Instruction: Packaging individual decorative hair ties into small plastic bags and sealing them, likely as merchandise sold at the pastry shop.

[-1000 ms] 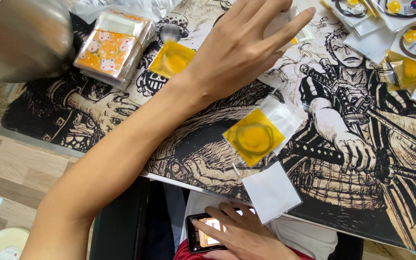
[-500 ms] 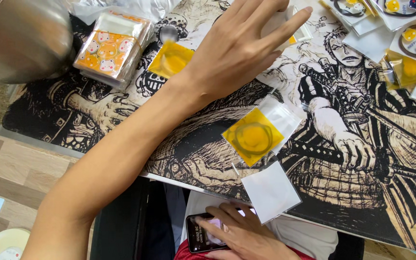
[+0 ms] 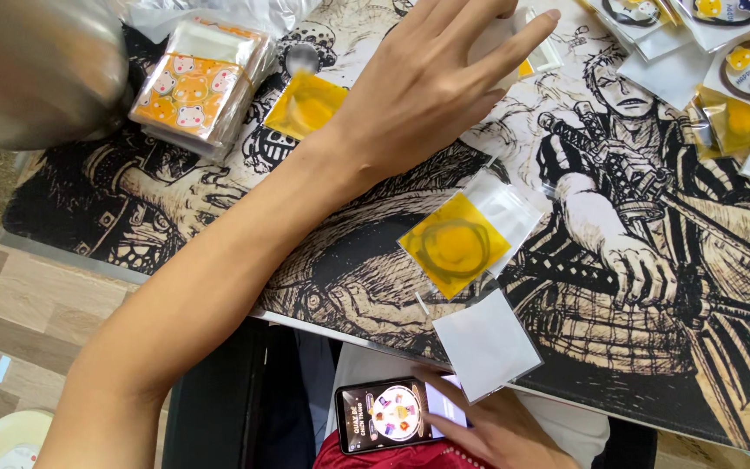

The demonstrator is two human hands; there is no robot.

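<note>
Since a second ago, little changed: my left hand (image 3: pixel 427 87) still rests flat, grip released, on a white packet (image 3: pixel 536 54); my right hand (image 3: pixel 496 430) grasps the phone (image 3: pixel 388 415).

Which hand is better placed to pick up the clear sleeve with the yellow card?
Left. The left hand is free over the mat, near the clear sleeve with yellow card; the right hand holds a black smartphone below.
</note>
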